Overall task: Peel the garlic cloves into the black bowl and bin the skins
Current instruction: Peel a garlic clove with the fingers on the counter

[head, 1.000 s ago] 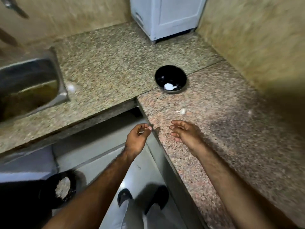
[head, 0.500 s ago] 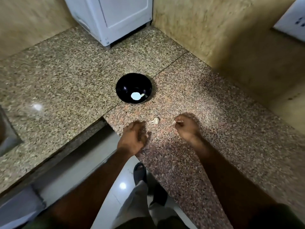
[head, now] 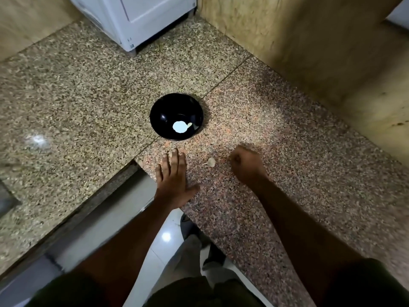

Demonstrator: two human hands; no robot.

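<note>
Garlic clove (head: pixel 210 161) lies unpeeled on the counter (head: pixel 287 173) between my hands, near the bowl (head: pixel 163 117). My left hand (head: pixel 173 180) lies flat, fingers straight. My right hand (head: pixel 246 166) is fisted just beside the clove; what it holds, I cannot tell.

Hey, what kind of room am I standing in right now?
Most likely a home kitchen: an L-shaped speckled granite counter, a black bowl on it with a garlic clove lying nearby, and a white appliance in the corner.
</note>
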